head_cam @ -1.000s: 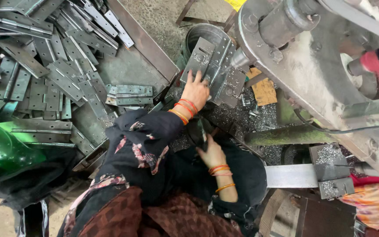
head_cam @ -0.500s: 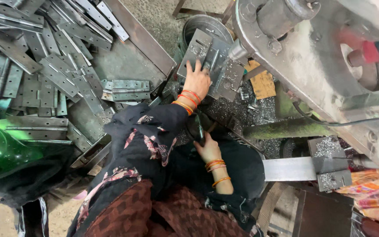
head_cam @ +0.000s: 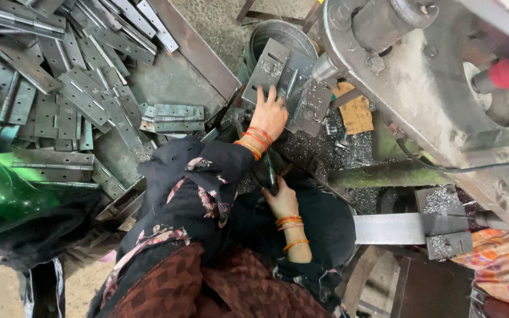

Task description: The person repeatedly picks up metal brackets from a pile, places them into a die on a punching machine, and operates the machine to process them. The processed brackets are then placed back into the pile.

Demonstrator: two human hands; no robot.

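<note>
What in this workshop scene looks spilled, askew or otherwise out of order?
Metal shavings lie scattered under the machine beside the left hand, which presses on a metal plate. The hinge plates on the left lie in a jumbled heap, pointing every way rather than stacked.

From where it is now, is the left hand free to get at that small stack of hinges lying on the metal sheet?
Probably yes. The left hand rests on a metal plate, and the stacked hinges lie uncovered just to its left, nothing between.
</note>
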